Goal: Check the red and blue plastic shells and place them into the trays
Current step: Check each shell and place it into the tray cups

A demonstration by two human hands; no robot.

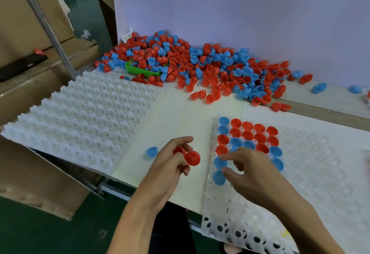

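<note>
The light is bright and even, without strong glare. Soft shadows lie under both hands on the white surface (180, 113). The wide lens bends the straight edges near the borders. The whole picture is a little soft, and the left hand (170, 163) shows light motion blur.

Head camera looks down, close over the table (180, 109).

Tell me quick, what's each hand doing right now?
Left hand: grip closed on red shells.
Right hand: open, fingers spread over the clear tray, holding nothing.
</note>
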